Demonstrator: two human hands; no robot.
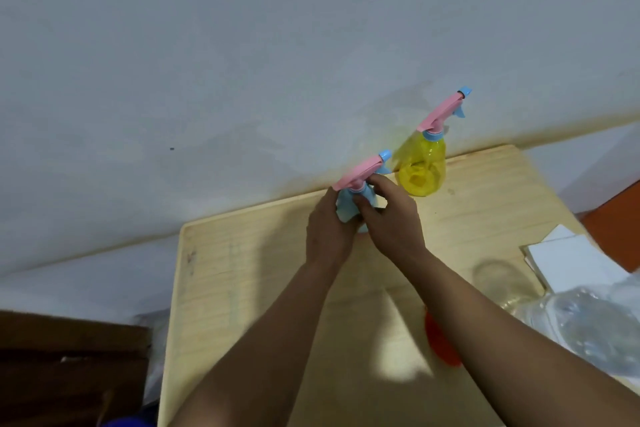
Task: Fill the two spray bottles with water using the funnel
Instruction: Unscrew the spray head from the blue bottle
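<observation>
A light blue spray bottle (346,206) with a pink spray head (360,172) stands near the far edge of the wooden table (242,288). My left hand (327,232) grips its body from the left. My right hand (391,215) holds it at the neck, fingers curled just under the pink head. A yellow spray bottle (422,166) with the same pink and blue head stands upright to the right, against the wall. An orange funnel (441,340) lies on the table, partly hidden behind my right forearm.
A clear glass jar (502,284) and a large clear plastic water bottle (588,326) sit at the right side of the table. White paper sheets (575,263) lie at the right edge. The wall runs close behind the table. Dark wooden furniture (69,364) is at the lower left.
</observation>
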